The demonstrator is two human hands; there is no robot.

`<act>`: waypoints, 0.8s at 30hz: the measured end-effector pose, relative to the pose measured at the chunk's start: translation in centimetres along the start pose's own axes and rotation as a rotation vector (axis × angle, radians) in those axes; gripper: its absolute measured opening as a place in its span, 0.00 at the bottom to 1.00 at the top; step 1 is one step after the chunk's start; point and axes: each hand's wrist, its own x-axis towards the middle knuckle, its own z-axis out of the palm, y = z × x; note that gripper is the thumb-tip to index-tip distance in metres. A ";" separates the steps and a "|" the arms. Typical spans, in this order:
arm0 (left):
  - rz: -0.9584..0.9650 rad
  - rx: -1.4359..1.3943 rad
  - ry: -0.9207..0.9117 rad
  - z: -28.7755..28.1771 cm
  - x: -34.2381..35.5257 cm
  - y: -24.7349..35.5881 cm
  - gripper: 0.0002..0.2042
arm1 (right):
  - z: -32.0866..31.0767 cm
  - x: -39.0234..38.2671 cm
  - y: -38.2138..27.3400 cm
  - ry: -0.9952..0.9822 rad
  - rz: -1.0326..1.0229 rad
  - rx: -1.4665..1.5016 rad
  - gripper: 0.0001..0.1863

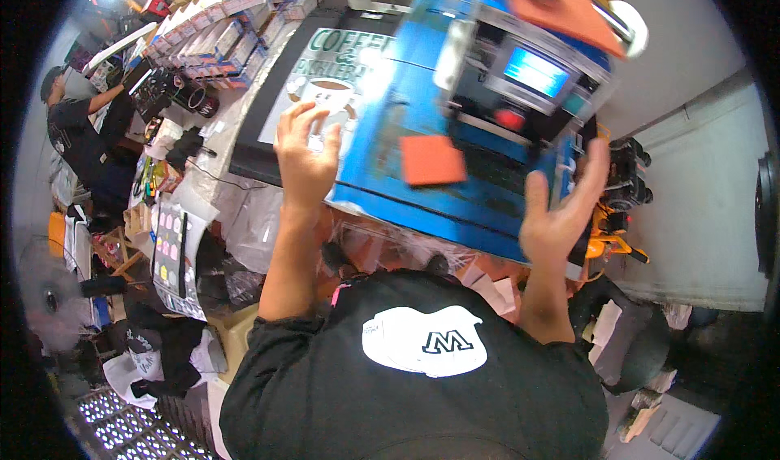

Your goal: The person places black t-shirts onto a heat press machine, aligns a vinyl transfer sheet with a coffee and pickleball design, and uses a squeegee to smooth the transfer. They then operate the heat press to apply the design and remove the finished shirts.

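Observation:
My left hand [307,158] is raised with its fingers apart, over the near edge of a black board. A printed sheet [329,86] with green lettering and a brown cup drawing lies on that board. My right hand [561,220] is open, thumb and fingers spread, beside the right end of a blue worktop [378,155]. Close to it stands a heat press [512,78] with a lit blue screen and a red knob. An orange square pad [433,161] rests on the worktop between my hands. Neither hand holds anything.
Stacked boxes [219,37] fill the back left of a long table. At the far left another person [77,127] in dark clothes works at a machine. A yellow pallet jack [613,236] stands right of the worktop. Clear plastic wrap [252,228] hangs at the left.

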 end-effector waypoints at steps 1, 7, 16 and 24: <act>-0.062 -0.063 -0.010 -0.9 0.3 -3.0 0.10 | 1.4 0.9 -0.3 0.031 0.092 -0.015 0.41; -0.194 0.065 -0.160 -8.0 -3.2 -20.2 0.07 | 2.5 2.8 4.3 0.434 0.193 -0.542 0.38; -0.230 0.060 -0.243 -10.6 -2.5 -31.1 0.08 | -4.7 4.6 11.3 0.599 0.321 -0.376 0.29; -0.726 -0.013 -0.320 -7.4 -1.0 -44.4 0.23 | -2.2 5.6 10.5 0.693 0.353 -0.661 0.29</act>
